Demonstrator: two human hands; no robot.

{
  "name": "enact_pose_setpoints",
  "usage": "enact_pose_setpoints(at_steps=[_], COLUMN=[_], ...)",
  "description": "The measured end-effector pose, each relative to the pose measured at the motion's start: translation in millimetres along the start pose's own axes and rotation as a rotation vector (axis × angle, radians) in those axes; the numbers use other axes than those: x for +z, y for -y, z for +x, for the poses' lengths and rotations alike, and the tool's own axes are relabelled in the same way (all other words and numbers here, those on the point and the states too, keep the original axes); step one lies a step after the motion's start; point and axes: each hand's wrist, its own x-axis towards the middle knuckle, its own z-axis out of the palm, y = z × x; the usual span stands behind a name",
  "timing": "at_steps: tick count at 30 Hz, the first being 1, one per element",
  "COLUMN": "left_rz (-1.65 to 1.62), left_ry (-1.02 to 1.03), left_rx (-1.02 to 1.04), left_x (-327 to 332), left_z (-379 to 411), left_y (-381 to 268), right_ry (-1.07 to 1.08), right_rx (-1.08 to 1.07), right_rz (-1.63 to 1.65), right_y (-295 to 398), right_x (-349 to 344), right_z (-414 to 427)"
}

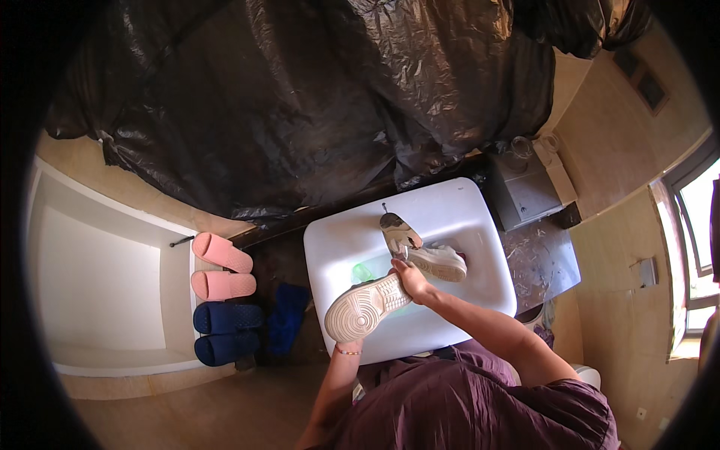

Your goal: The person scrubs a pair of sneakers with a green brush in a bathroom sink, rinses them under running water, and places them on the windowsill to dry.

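Over a white sink (332, 233) I hold a sneaker (365, 312) with its pale patterned sole turned up. My right hand (415, 283) grips the sneaker at its heel end. My left hand (350, 346) is under the toe end, mostly hidden by the shoe, with a beaded bracelet at the wrist. A second light sneaker (439, 263) rests tilted in the basin, right of the metal faucet (398, 229). A translucent green item (361, 272) lies in the basin behind the held shoe; what it is I cannot tell.
Pink slippers (222, 253) and dark blue slippers (228, 319) hang along a white cabinet (107, 275) at left, near a blue cloth (288, 315). Black plastic sheeting (315, 101) covers the area beyond the sink. A grey box (523, 191) stands on the dark counter (543, 259) at right.
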Motion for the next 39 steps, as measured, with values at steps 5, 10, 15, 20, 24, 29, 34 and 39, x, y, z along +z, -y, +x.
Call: enact_pose_setpoints(at_steps=[5, 10, 15, 20, 24, 29, 34, 39], left_rz=[-0.101, -0.162, 0.055, -0.135, 0.321, 0.294, 0.114, 0.278], left_ry=[0.105, 0.183, -0.035, -0.088, -0.023, -0.140, -0.130, -0.070], left_rx=[-0.069, -0.050, -0.065, -0.672, -0.548, -0.064, -0.212, -0.281], left_x=[14, 21, 18, 82, 63, 85, 88, 71], left_z=[-5, -5, -8, 2, 5, 4, 21, 22], left_y=[2, 4, 7, -16, -14, -5, -8, -17], right_ry=[-0.026, 0.000, 0.084, 0.496, 0.510, 0.532, 0.526, 0.553], right_rx=[-0.065, -0.066, 0.073, 0.360, 0.260, 0.395, 0.168, 0.259], right_rz=[-0.041, -0.073, -0.137, -0.032, -0.152, 0.709, 0.768, 0.882], right_y=[-13, -12, 16, 45, 63, 44, 18, 24], right_x=[-4, -1, -1, -18, -8, -6, 15, 5], right_z=[14, 18, 6, -1, -13, -18, -28, -27])
